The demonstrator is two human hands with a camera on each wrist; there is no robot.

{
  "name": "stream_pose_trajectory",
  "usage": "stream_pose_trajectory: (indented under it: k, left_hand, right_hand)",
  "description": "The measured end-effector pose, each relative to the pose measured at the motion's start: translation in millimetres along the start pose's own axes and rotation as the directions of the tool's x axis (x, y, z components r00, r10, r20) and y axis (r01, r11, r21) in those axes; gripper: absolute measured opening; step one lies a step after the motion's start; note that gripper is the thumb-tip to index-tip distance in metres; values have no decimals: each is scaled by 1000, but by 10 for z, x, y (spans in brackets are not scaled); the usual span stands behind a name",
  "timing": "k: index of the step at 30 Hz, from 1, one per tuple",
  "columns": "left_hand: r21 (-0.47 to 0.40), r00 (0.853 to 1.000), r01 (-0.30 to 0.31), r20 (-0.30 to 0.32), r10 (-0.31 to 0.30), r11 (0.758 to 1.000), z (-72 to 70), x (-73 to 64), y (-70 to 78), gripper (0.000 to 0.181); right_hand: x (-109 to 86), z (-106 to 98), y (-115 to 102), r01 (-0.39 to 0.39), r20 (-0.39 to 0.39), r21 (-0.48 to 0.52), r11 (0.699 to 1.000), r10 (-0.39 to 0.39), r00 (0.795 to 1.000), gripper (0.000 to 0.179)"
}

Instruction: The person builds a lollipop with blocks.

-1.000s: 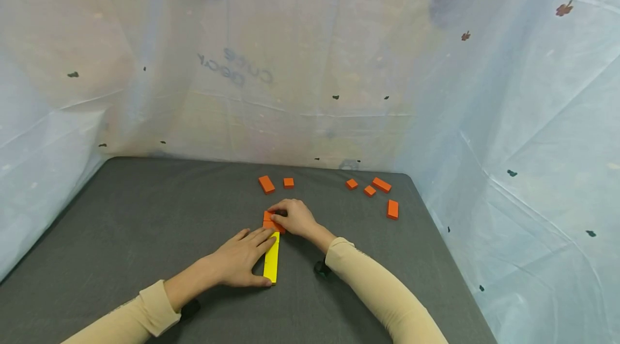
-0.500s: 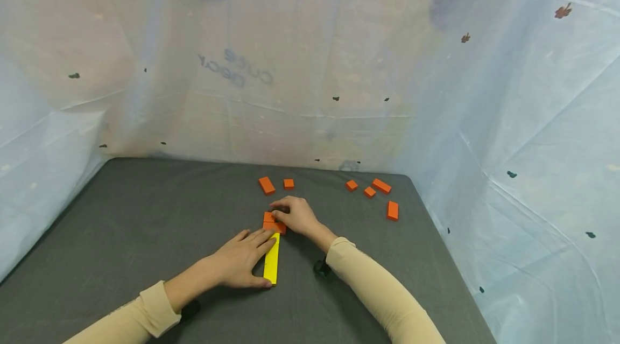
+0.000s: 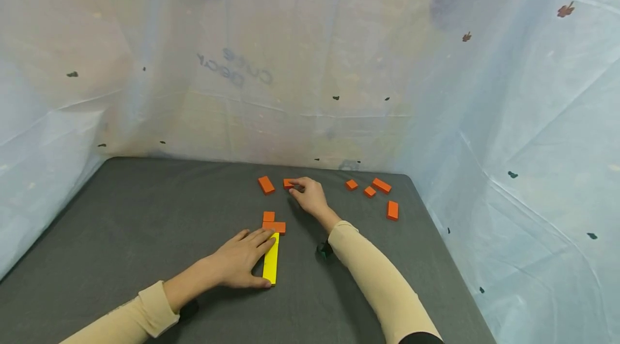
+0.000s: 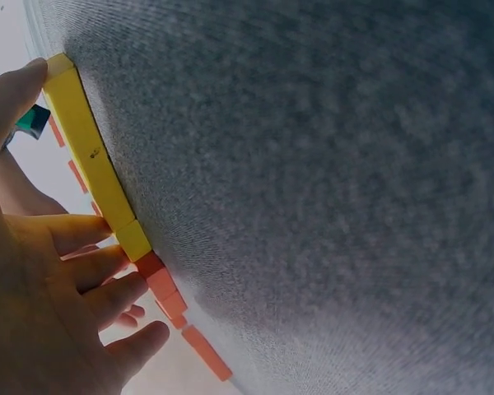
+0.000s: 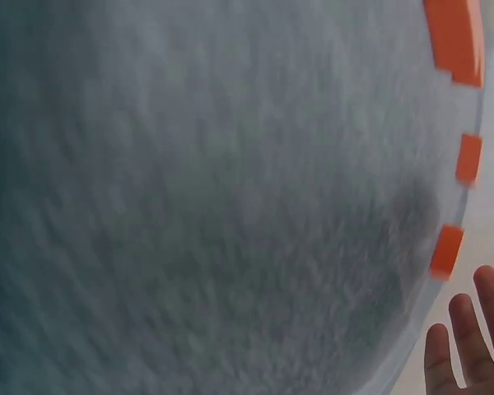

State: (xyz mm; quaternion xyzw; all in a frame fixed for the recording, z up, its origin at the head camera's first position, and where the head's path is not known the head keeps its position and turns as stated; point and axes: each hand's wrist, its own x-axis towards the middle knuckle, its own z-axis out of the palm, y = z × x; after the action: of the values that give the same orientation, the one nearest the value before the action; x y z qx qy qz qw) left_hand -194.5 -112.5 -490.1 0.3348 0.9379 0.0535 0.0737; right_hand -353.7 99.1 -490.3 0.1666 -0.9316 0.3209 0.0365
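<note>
My left hand lies along a long yellow block, thumb at its near end and straight fingers at its far end. The left wrist view has those fingers touching the side of the yellow block. An orange block lies crosswise past the yellow one, and a small orange block sits behind it. My right hand is farther back, its thumb and index finger spread right at another small orange block. In the right wrist view, the fingers are apart with nothing between them.
Left of the right hand lies an oblong orange block. Several more orange blocks, among them an oblong one, are at the back right of the dark grey table. A translucent plastic sheet hangs behind and at both sides.
My right hand has let go of the small orange block behind the crosswise one and moved back to another small block near the far edge. My left hand stays put.
</note>
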Motion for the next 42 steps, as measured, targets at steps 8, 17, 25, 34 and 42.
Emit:
stream_pose_trajectory:
  k: [8,17,25,34,42]
  left_hand:
    - [-2,1000,-1,3,1,1000,-17,15,29,102]
    - [-3,1000,-4,14,4,1000,-26,39,31,104]
    - [-3,1000,-3,13,3,1000,9,25,39,102]
    - [-8,999,4,32,-3,1000,7,19,23,103]
    - [-14,999,15,31,-15,1000,-14,-5,16,102]
  right_hand:
    - [173,-93,93,-12,24,-74,997,14,1000,34]
    - [260,-90,103,14,80,-179,984,1,997,35]
    - [250,-46,122,0,92,-214,977,20,996,29]
    - [179,-58,97,28,102,-244,969,-4,995,23]
    - [64,-56,71,95,115,-190,977,-74,991,24]
